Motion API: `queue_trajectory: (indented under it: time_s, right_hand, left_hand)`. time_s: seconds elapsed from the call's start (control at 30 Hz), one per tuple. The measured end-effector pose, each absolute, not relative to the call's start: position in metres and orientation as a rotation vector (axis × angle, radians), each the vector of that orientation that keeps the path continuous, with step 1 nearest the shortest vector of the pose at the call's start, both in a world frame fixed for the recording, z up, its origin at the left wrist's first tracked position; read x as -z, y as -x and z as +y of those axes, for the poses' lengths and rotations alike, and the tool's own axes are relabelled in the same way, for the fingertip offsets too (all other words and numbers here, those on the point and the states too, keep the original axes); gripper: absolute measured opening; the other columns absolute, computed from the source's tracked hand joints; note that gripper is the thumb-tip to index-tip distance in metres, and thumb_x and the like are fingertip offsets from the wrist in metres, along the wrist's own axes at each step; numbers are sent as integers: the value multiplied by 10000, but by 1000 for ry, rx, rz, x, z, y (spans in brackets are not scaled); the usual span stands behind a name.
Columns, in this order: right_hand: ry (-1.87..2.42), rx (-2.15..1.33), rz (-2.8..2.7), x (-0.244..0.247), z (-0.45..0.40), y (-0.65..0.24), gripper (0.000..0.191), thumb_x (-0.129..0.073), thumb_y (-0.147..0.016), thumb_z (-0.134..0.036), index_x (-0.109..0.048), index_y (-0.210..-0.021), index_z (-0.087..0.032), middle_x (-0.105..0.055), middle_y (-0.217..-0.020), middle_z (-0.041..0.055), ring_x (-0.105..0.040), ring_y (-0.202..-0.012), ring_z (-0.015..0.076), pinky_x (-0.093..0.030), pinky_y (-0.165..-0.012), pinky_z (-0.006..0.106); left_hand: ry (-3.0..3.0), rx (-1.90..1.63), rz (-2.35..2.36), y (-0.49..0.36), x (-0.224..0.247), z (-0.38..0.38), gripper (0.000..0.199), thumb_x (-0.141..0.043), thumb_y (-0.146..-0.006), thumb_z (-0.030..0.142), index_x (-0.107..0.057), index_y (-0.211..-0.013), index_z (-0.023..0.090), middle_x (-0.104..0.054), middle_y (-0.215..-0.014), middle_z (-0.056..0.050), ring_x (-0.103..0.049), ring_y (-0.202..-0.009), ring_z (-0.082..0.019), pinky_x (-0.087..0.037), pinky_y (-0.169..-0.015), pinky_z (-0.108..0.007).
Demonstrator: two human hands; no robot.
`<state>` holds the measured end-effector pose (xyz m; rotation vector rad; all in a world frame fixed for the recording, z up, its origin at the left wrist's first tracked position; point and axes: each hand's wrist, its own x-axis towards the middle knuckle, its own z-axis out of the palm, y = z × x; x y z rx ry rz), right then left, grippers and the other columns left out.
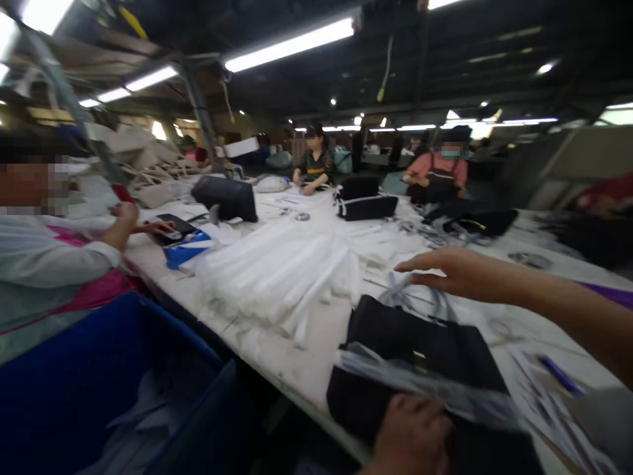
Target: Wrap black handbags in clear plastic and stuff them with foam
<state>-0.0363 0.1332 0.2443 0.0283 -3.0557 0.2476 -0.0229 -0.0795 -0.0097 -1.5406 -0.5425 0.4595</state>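
Observation:
A black handbag [390, 333] lies on the table in front of me, with a small gold-coloured clasp on it. A strip of clear plastic wrap [430, 382] runs across its front. My left hand [413, 432] presses on the lower part of the bag, fingers bent against it and partly blurred. Reaching in from the right, my right hand [445, 270] is open, fingers stretched out, just above the greyish, plastic-covered handles [420, 300] at the bag's top. Whether it touches them I cannot tell.
A pile of white wrapped rolls [281, 270] lies left of the bag. A blue bin [64, 389] stands at lower left. Papers with a blue pen [558, 375] are on the right. Black bags [366, 198] stand farther back. Co-workers sit around the table, one close at left.

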Motion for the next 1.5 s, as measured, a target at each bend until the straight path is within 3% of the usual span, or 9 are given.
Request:
queue_trajectory:
  time_s: [0.13,0.27,0.43,0.6,0.77,0.93,1.07,1.23,1.5]
  right_hand:
    - [256,-408,-3053,-167,108,-68,386,-471,-938,-399,-656,-1250,-269,-668,-1253,31,-618,-1153,243,-468,-998,351]
    - [279,-294,-3050,-79,86,-122,466,-463,-951,-401,-530,-1384,-245,-506,-1442,69,-419,-1363,255,-317,-1141,461]
    - [360,-64,-2958,-21,79,-139,618,-443,-949,-508,-366,-1482,-204,-359,-1536,91,-292,-1430,269,-217,-1168,528]
    - [381,-68,-2942,-24,78,-139,628,-424,-949,-543,-375,-1479,-209,-375,-1527,94,-317,-1419,268,-221,-1169,511]
    - [393,-61,-2915,-21,77,-142,655,-434,-944,-552,-337,-1496,-213,-370,-1529,101,-335,-1410,277,-259,-1154,523]
    - [415,-135,-2983,-24,83,-143,645,-424,-941,-569,-432,-1448,-171,-475,-1458,105,-459,-1330,284,-357,-1109,506]
    - [545,-129,-2931,-51,93,-112,537,-408,-955,-537,-566,-1350,-208,-675,-1230,94,-650,-1082,292,-499,-944,475]
    - [451,-264,-2716,-86,109,-27,451,-376,-982,-472,-602,-1299,-244,-694,-1200,59,-657,-1081,263,-526,-896,403]
    - [316,-480,-2650,-4,132,40,361,-423,-965,-328,-650,-1208,-188,-690,-1198,98,-639,-1111,258,-486,-982,469]
  left_hand:
    - [2043,645,-1903,11,7,-84,301,-524,-917,284,-628,-1192,218,-566,-1379,-56,-546,-1177,-223,-473,-955,-387]
    - [2150,1096,-2110,9,-1,-87,327,-540,-889,191,-588,-1211,225,-569,-1380,-14,-499,-1245,-197,-408,-1055,-386]
    - [2206,1007,-2030,16,-20,-97,302,-504,-903,142,-604,-1180,209,-601,-1337,-18,-520,-1244,-141,-389,-1094,-301]
    - [2032,678,-2019,69,-42,-103,370,-416,-967,179,-528,-1320,189,-530,-1422,-60,-403,-1374,-217,-244,-1184,-474]
    - [1992,471,-2082,118,-25,-105,393,-410,-991,274,-503,-1364,190,-513,-1436,-74,-451,-1345,-237,-341,-1128,-470]
    - [1980,490,-2109,119,-12,-107,418,-410,-993,311,-485,-1388,197,-493,-1454,-54,-437,-1356,-222,-308,-1151,-441]
    - [1973,547,-2111,117,-12,-105,418,-416,-991,340,-490,-1384,220,-491,-1458,-40,-426,-1362,-199,-273,-1170,-416]
    - [1918,555,-2196,116,-16,-109,434,-370,-1005,372,-478,-1396,219,-478,-1469,-36,-391,-1387,-196,-244,-1180,-410]
    - [1954,530,-2268,112,-30,-108,447,-399,-997,366,-436,-1425,244,-450,-1489,-1,-378,-1396,-175,-280,-1186,-406]
